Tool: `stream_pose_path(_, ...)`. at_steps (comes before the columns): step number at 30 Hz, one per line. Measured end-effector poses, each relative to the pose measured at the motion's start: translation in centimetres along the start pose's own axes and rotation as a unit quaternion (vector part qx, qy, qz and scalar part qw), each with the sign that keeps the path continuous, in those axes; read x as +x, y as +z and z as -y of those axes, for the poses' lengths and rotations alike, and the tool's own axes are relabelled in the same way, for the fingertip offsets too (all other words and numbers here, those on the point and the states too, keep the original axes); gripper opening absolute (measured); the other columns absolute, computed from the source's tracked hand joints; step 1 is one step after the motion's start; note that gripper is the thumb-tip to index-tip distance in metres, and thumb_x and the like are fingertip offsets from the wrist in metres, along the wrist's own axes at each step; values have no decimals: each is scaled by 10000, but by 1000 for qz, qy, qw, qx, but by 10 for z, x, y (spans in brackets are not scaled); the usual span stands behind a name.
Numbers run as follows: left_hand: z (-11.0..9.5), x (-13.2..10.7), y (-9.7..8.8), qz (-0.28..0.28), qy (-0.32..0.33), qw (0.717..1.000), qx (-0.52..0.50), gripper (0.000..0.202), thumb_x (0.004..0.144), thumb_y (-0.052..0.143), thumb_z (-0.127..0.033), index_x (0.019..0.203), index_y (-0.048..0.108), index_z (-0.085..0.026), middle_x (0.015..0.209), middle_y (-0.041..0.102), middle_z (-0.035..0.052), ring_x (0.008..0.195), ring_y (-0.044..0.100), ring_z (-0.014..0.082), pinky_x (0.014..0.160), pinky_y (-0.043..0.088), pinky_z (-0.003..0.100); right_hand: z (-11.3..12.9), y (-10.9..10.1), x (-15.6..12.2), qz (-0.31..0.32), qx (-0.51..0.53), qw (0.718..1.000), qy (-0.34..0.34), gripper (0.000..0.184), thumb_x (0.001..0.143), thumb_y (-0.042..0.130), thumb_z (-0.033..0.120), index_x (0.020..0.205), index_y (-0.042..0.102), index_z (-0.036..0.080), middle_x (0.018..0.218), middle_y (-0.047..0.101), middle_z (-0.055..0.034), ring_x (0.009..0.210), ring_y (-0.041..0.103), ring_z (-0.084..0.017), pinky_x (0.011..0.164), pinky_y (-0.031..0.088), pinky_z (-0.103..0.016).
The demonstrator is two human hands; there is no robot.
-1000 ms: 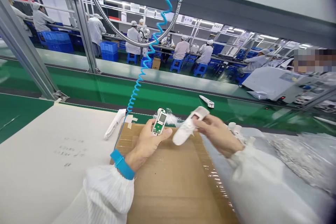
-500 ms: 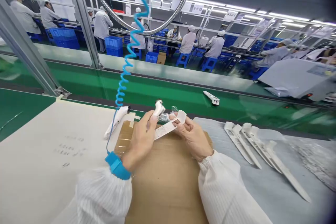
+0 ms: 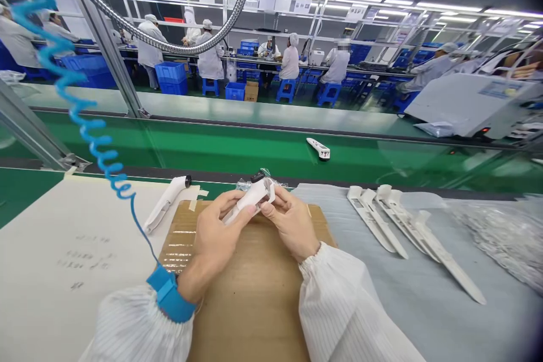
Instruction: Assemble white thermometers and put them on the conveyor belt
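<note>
Green belt [image 3: 220, 141] across mid-frame; white handheld [image 3: 319, 149] lying on it, right of centre. Cardboard [image 3: 254, 294], lower centre, the working surface. Grey sheet [image 3: 424, 305], lower right, bearing loose white shells [image 3: 449, 266].

Left hand [image 3: 216, 232], centre: fingers curled closed round the lower part of a white handheld unit [image 3: 254, 192], thumb along its near side. Right hand [image 3: 294, 223]: thumb and fingers pinched on the unit's upper end. Unit tilted, held above the cardboard's far edge, black part at its top. Whether the shell is seated: cannot tell, fingers cover the seam.

Step, by my reading: mating shell to body. Next move calls for edges lined up, left grip steady, even right-thumb pressure along the seam.

Smaller white handheld with black end [image 3: 165, 203], left of the cardboard.
</note>
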State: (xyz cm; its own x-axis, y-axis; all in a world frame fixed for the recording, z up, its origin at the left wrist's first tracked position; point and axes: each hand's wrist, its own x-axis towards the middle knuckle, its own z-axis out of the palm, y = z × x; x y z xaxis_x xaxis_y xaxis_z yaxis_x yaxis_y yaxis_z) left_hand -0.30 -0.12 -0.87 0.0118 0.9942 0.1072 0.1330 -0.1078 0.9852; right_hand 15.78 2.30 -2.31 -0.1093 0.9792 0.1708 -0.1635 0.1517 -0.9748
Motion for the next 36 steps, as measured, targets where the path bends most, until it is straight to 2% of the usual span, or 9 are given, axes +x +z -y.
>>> stream_pose_path(6, 0, -6, -1, 34, 70, 984, 158, 323, 945, 535, -382, 1261, 554, -313, 1259, 624, -5, 1117, 600, 193, 945, 472, 308, 2, 7, -1, -20, 76, 996, 34, 502, 751, 774, 494, 1150, 656, 213, 1131, 707, -66, 1093, 635, -242, 970, 495, -377)
stream_pose_path(8, 0, -11, 4, 56, 106, 952, 282, 368, 988, 430, -394, 1343, 482, -313, 1285, 602, 27, 1097, 612, 229, 895, 493, 357, 6, 14, -2, -59, 187, 977, 89, 505, 821, 629, 631, 1078, 674, 199, 1103, 708, -69, 1050, 642, -223, 954, 497, -361)
stream_pose_path(10, 0, -17, 9, 109, 120, 898, 408, 438, 999, 364, -445, 1396, 431, -273, 1229, 626, 80, 978, 653, 280, 789, 515, 404, 9, 20, -2, -111, 304, 931, 168, 543, 878, 468, 699, 909, 676, 199, 865, 715, -44, 864, 663, -189, 870, 524, -344)
stream_pose_path(14, -1, -21, 13, 211, 125, 818, 520, 512, 995, 309, -504, 1363, 467, -186, 1013, 694, 124, 802, 673, 326, 671, 504, 424, 12, 23, -2, -149, 389, 869, 266, 578, 949, 354, 608, 558, 487, 204, 386, 334, 46, 433, 432, -120, 577, 472, -282)
stream_pose_path(16, 0, -18, 9, 208, 106, 820, 522, 483, 995, 309, -507, 1271, 535, -182, 922, 705, 117, 772, 679, 322, 658, 497, 405, 13, 20, -1, -114, 388, 875, 266, 561, 955, 358, 580, 567, 494, 198, 408, 340, 42, 447, 438, -121, 558, 450, -273)
stream_pose_path(19, 2, -11, 2, 126, 70, 854, 500, 419, 997, 322, -490, 1119, 600, -200, 879, 705, 99, 799, 682, 303, 676, 496, 390, 14, 15, 0, -9, 366, 902, 229, 440, 944, 461, 560, 794, 625, 180, 664, 579, -4, 719, 607, -155, 746, 501, -293)
stream_pose_path(24, 4, -9, 1, -38, 194, 915, 352, 497, 929, 537, -485, 1351, 430, -244, 1287, 602, 73, 1181, 557, 250, 967, 464, 402, 11, 21, -7, 52, 315, 933, 168, 365, 881, 620, 525, 1025, 648, 190, 1039, 659, -56, 1060, 596, -207, 986, 455, -359)
stream_pose_path(31, -1, -15, 7, -25, 276, 901, 334, 339, 990, 445, -322, 1307, 481, -209, 1304, 600, 79, 1144, 586, 222, 948, 478, 353, 9, 41, -19, 38, 329, 928, 170, 354, 784, 750, 477, 984, 680, 193, 1011, 685, -63, 1070, 602, -229, 980, 476, -380)
stream_pose_path(36, 3, -10, -3, 24, 183, 913, 364, 397, 964, 460, -407, 1330, 478, -253, 1272, 630, 67, 1109, 621, 261, 897, 502, 389, 7, 34, -13, 22, 284, 946, 157, 431, 794, 702, 566, 970, 663, 174, 1013, 680, -79, 1013, 620, -220, 938, 498, -371)
